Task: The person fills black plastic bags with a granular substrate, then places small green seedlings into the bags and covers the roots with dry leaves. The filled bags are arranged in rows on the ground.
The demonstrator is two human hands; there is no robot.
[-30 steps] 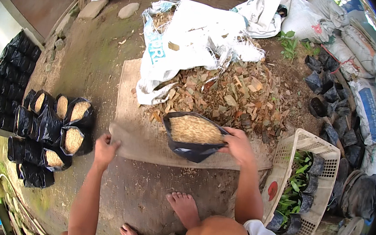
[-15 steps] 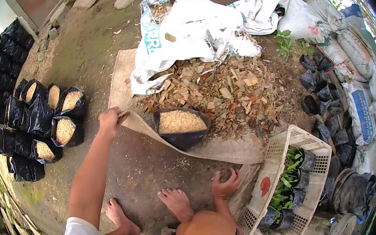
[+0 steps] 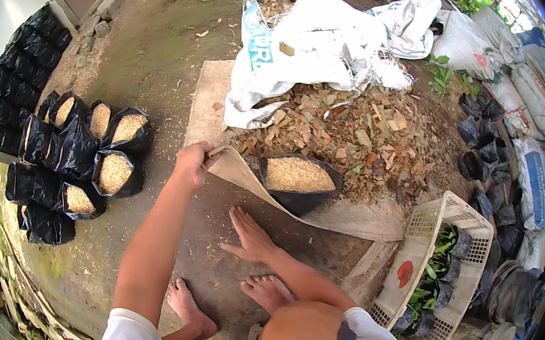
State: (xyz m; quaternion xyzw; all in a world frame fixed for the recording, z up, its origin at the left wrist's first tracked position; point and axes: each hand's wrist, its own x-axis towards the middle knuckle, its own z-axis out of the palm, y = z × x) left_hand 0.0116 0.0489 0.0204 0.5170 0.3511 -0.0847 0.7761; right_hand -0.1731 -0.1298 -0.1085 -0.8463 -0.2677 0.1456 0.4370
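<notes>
My left hand point(image 3: 192, 163) is closed on the near left edge of a tan burlap mat point(image 3: 211, 103), lifting that edge off the ground. My right hand point(image 3: 250, 237) holds nothing, its fingers apart, over the bare ground just short of the mat's near edge. On the mat near that edge stands a black plastic bag point(image 3: 309, 204) filled with pale husks point(image 3: 296, 174). Behind it spreads a heap of dry brown leaf pieces point(image 3: 359, 137), partly covered by a torn white woven sack point(image 3: 333, 47).
Several black bags of husks point(image 3: 114, 173) stand on the left, with stacked black bags point(image 3: 15, 84) by the wall. To the right, a pale plastic crate point(image 3: 405, 256) holds potted seedlings point(image 3: 434, 274). Beyond it lie small black pots point(image 3: 473, 165) and full sacks point(image 3: 533, 177).
My right hand has swung left and forward from beside the crate, its fingers straightening out. My left hand keeps its hold on the mat's edge. The whole view has shifted slightly.
</notes>
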